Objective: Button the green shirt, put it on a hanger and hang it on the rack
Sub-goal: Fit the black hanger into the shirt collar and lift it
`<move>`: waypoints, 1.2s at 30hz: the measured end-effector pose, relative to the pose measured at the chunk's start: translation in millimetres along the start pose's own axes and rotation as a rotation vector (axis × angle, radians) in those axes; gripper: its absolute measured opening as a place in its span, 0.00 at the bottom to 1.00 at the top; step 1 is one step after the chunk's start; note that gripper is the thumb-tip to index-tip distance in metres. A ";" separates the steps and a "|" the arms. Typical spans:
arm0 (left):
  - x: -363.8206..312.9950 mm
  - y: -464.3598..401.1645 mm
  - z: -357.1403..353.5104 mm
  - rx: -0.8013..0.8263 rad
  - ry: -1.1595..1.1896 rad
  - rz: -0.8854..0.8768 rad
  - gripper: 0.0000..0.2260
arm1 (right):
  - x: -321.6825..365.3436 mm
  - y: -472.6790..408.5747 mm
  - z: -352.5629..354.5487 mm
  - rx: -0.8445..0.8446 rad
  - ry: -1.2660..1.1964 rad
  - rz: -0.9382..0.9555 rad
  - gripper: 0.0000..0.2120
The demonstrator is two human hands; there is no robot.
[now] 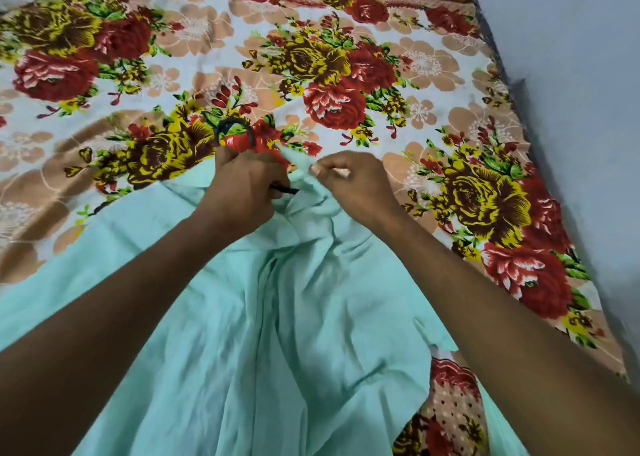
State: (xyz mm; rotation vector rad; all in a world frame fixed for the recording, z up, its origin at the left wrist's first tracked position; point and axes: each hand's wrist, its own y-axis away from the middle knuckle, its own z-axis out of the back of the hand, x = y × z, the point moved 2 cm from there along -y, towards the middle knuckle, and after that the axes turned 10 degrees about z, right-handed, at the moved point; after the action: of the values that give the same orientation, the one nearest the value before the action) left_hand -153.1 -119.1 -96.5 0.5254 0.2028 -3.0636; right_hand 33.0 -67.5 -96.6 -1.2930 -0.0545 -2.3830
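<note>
The green shirt [294,317] lies on the bed [398,57], on a flowered sheet, collar away from the person. The left hand [242,185] is closed around the dark hanger [231,128], whose hook shows above the knuckles. The right hand [349,182] pinches the collar cloth tightly. I think the hanger is going into the neck opening now. To do it well, hold the collar open, slide 1 arm of the hanger in, then the other. I cannot see the buttons.
</note>
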 end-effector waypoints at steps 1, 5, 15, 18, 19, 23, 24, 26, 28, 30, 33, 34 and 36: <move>-3.5 0.3 -1.9 -0.008 0.016 0.001 0.09 | -0.8 2.6 -2.2 0.124 -0.014 -0.001 0.11; 2.0 6.6 -13.2 -0.011 0.056 -0.011 0.08 | -9.6 6.2 2.3 0.290 0.035 -0.112 0.22; 115.3 32.4 -16.9 0.104 -0.063 0.347 0.27 | -28.1 23.0 -20.0 0.405 0.631 -0.121 0.17; 115.9 29.8 -11.6 0.122 0.008 0.309 0.23 | -26.2 26.1 -28.7 0.380 0.653 -0.106 0.10; 115.0 28.1 -8.8 0.134 0.059 0.302 0.21 | -26.8 28.0 -29.2 0.372 0.655 -0.095 0.10; 101.3 27.4 21.7 0.146 0.275 0.217 0.21 | -15.8 36.6 -14.6 0.233 0.576 -0.042 0.12; 96.9 27.6 31.9 0.150 0.282 0.172 0.23 | -10.8 38.0 -8.0 0.170 0.474 -0.042 0.11; 85.9 29.2 61.2 0.132 0.296 0.097 0.26 | 8.6 40.7 9.9 0.055 0.212 -0.050 0.11; 73.2 32.0 94.9 0.067 0.282 0.054 0.21 | 38.4 40.5 33.6 0.022 0.010 -0.095 0.17; 58.3 36.2 131.0 0.021 0.251 0.037 0.17 | 71.1 37.9 59.3 0.142 -0.118 -0.206 0.29; 22.8 48.5 207.3 -0.019 0.277 -0.053 0.19 | 141.1 35.7 110.6 0.387 -0.081 -0.317 0.21; 10.9 54.3 231.1 -0.022 0.283 -0.093 0.19 | 163.6 36.7 125.5 0.399 -0.060 -0.299 0.14; -14.9 69.6 295.1 -0.036 0.267 -0.149 0.18 | 220.5 45.6 160.5 0.304 -0.044 -0.197 0.09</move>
State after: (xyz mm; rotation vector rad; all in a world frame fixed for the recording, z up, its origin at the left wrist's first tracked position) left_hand -233.1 -227.2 175.7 0.9582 0.3156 -3.1132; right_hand 72.7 -148.3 164.8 -1.2410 -0.5585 -2.3871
